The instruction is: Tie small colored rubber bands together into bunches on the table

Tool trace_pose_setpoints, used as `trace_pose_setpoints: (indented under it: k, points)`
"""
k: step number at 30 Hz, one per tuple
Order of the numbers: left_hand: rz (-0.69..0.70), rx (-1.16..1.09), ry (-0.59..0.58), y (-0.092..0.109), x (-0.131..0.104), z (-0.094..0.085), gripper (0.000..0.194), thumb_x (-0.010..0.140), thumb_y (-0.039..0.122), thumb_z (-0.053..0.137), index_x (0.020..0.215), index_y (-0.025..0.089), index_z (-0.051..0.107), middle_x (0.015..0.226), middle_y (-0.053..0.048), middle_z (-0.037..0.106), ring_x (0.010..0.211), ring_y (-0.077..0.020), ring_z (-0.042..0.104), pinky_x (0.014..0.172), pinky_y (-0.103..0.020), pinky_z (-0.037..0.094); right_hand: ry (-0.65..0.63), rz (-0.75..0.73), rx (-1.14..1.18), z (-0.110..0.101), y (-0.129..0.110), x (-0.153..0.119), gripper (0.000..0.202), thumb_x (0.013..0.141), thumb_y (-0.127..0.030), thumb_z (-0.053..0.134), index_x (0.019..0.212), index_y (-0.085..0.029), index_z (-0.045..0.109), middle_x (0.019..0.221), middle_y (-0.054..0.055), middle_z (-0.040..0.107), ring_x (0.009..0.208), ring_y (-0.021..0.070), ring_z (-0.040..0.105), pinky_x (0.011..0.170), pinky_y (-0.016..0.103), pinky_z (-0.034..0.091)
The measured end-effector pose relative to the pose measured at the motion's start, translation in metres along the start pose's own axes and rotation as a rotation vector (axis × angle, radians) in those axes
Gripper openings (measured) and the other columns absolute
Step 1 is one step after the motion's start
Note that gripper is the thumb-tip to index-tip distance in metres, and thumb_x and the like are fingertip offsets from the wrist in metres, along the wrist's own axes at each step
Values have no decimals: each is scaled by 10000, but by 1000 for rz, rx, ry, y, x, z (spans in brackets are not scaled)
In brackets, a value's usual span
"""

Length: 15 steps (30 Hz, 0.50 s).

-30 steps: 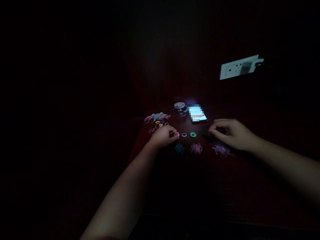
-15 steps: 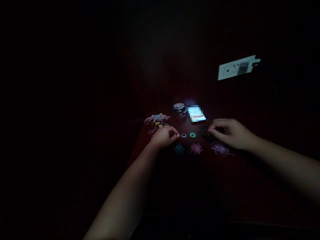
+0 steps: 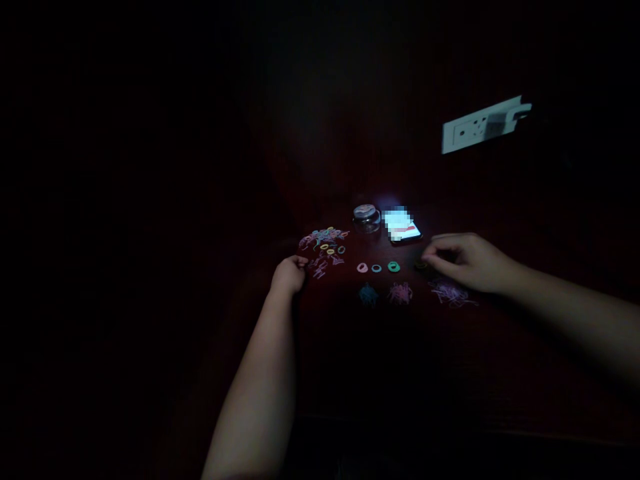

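Observation:
My left hand (image 3: 290,274) is beside the left edge of a mixed pile of small coloured bands (image 3: 325,236), its fingers drawn together; whether they hold anything is too small to tell. A pink ring (image 3: 362,267), a pale blue ring (image 3: 377,269) and a green ring (image 3: 394,267) lie in a row. At the row's right end my right hand (image 3: 457,261) is closed in a pinch, touching or just above a dark yellowish ring (image 3: 421,265). Nearer me are a blue pile (image 3: 369,295), a pink pile (image 3: 401,293) and a purple pile (image 3: 451,293) of bands.
A round lidded jar (image 3: 367,218) stands at the back beside a lit phone (image 3: 402,224) lying on the dark red table (image 3: 380,360). A white socket panel (image 3: 481,127) with a plug is on the wall behind, at the right. Much of the scene is dark.
My left hand has moved left, away from the ring row, leaving the pink ring lying on the table. My right hand keeps its pinch. The view has shifted slightly.

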<state>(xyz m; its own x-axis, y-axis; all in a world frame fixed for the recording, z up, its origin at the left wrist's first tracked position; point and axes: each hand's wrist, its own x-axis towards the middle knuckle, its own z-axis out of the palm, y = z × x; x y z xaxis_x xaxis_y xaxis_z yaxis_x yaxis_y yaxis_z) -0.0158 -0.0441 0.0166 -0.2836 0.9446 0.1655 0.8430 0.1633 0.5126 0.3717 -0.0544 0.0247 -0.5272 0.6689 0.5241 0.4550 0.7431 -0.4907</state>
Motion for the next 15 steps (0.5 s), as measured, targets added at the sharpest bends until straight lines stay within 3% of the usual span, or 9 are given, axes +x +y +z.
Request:
trace_pose_setpoints:
  k: [6, 9, 15]
  points:
    - [54, -1, -76, 3, -8, 5, 183, 718, 280, 708, 880, 196, 692, 831, -31, 720, 669, -127, 629, 636, -219, 466, 3, -6, 1, -2, -3, 0, 225, 866, -351, 545, 753, -189, 654, 750, 51, 659, 678, 172, 601, 641, 327, 467]
    - [70, 46, -110, 7, -10, 6, 160, 727, 286, 701, 862, 200, 698, 823, -35, 723, 676, -141, 633, 634, -236, 468, -4, 0, 1, -2, -3, 0, 215, 865, -347, 549, 756, -195, 656, 759, 52, 667, 687, 176, 607, 651, 333, 473]
    - [210, 99, 15, 30, -16, 10, 151, 819, 308, 604, 894, 226, 706, 902, -44, 733, 785, -169, 656, 723, -259, 481, 4, -3, 7, -2, -5, 1, 203, 859, -330, 554, 748, -196, 657, 747, 47, 664, 667, 167, 601, 629, 322, 471]
